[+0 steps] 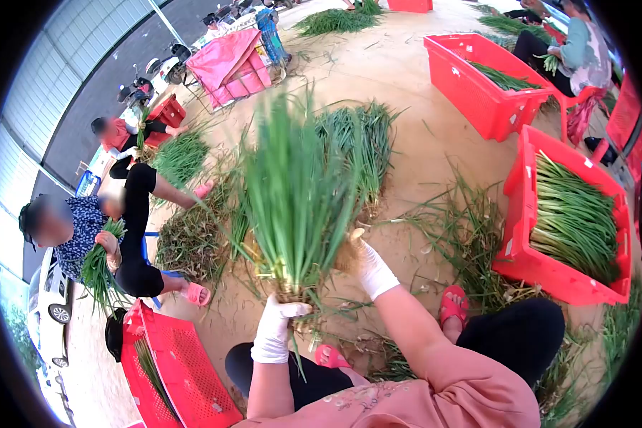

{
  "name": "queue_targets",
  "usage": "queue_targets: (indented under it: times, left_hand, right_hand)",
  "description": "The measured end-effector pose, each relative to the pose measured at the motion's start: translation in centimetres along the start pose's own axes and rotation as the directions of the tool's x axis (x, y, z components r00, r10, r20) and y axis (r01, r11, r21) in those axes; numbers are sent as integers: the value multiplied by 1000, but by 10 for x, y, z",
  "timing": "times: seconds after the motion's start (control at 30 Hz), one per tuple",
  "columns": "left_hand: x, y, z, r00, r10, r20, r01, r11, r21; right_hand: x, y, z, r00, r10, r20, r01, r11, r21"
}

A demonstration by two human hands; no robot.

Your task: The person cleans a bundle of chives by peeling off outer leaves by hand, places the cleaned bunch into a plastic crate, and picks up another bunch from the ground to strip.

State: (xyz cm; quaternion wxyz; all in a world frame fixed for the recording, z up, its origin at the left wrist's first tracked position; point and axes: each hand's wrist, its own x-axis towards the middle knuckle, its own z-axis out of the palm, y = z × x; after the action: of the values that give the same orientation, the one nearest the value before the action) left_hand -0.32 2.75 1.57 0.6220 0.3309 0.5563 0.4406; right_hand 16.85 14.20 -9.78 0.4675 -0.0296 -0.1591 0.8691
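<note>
A thick bunch of green onions (292,192) stands upright before me, leaves up and blurred, root ends down. My left hand (274,324), in a white glove, wraps round its base. At the bunch's right side is my right hand (364,265), its white glove stained brown at the fingers. The thumb sticks out and the fingers reach toward the stems, partly blurred. Behind the bunch, a pile of green onions (367,146) lies on the ground. Loose leaves and trimmings (471,242) are scattered to the right.
A red crate of green onions (524,239) stands at right, another red crate (471,107) beyond it. A perforated red crate (200,371) is at lower left. Seated people (85,239) handle green onions at left and upper right. A pink-covered cart (228,68) stands at the back.
</note>
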Motion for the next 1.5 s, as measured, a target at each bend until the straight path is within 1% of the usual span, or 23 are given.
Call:
queue_targets:
  times: [0.03, 0.07, 0.17, 0.23, 0.3, 0.37, 0.43, 0.53, 0.6, 0.7, 0.77, 0.9, 1.07, 1.1, 1.13, 1.17, 1.2, 1.23, 1.3, 1.33, 1.37, 1.4, 1.5]
  left_hand:
    - [-2, -20, 1, 996, -85, 40, 82, 993, 80]
    - [-5, -44, 6, 999, -28, 26, 24, 989, 148]
    - [-20, -93, 26, 992, 60, 109, -89, 956, 279]
    - [-27, -116, 36, 980, 150, 132, -199, 806, 558]
    - [-50, -106, 55, 974, 39, 221, -190, 670, 718]
    - [-72, -98, 57, 910, 37, 414, -267, 814, 515]
    - [-65, -103, 29, 843, -133, 522, -85, 924, 374]
    - [-50, -79, -12, 913, -184, 363, 37, 926, 377]
    - [-20, -81, -27, 969, -148, 196, 128, 986, 111]
    - [0, -77, -13, 962, -16, 273, 58, 988, -147]
    - [2, -72, 7, 896, 217, 387, -101, 949, -298]
    - [-11, -83, 31, 918, 343, 199, -233, 873, -429]
    - [5, -98, 31, 976, 194, -96, -216, 879, -425]
    - [7, -94, 33, 978, 167, -128, -206, 888, -412]
    - [12, -89, 30, 994, 74, -84, -101, 917, -385]
    - [25, -95, 23, 997, -36, 66, 59, 923, -379]
    - [27, -94, 23, 977, -150, 150, 201, 883, -425]
    - [29, -92, 22, 939, -250, 238, 335, 824, -457]
    - [46, -113, 11, 940, -198, 278, 334, 697, -634]
    - [54, -123, 6, 952, -205, 229, 306, 710, -634]
    - [57, -130, 5, 960, -215, 179, 280, 723, -631]
    - [53, -143, 3, 979, -76, 188, 186, 699, -690]
    - [44, -133, 6, 970, -189, 156, 243, 675, -697]
  right_hand:
    - [-10, 4, 2, 997, -71, -17, 72, 997, 23]
    - [-30, 8, 14, 971, -156, -182, 137, 984, -112]
    - [-66, 19, -3, 968, -126, -216, 89, 981, -172]
    - [-86, 25, -14, 960, -67, -271, 76, 997, 25]
    - [-108, 34, -11, 945, -59, -322, 94, 991, 94]
    - [-126, 34, -9, 954, -46, -296, 86, 989, 124]
    - [-140, 33, -7, 963, -26, -270, 70, 985, 156]
    - [-150, 31, 2, 975, -77, -211, 98, 991, 90]
    - [-155, 30, 18, 977, -11, -211, 27, 997, 72]
    - [-158, 32, 45, 956, 149, -254, -162, 986, -31]
    - [-153, 29, 63, 941, 162, -297, -275, 878, -391]
    - [-135, 43, 87, 959, 149, -240, -282, 526, -802]
    - [-119, 61, 73, 978, 31, -205, -201, 380, -903]
    - [-117, 59, 74, 977, 35, -210, -208, 376, -903]
    - [-116, 57, 73, 937, 77, -340, -325, 547, -772]
    - [-117, 57, 72, 878, 144, -457, -419, 693, -586]
    - [-114, 54, 61, 824, 250, -508, -515, 705, -488]
    - [-115, 51, 44, 825, 289, -485, -516, 737, -437]
    - [-123, 54, 37, 822, 231, -521, -448, 827, -339]
    - [-127, 55, 32, 862, 268, -430, -319, 946, -51]
    - [-131, 56, 29, 893, 301, -334, -215, 938, 271]
    - [-136, 59, 27, 905, 265, -334, -212, 959, 186]
    - [-146, 60, 30, 945, 132, -299, -164, 983, -83]
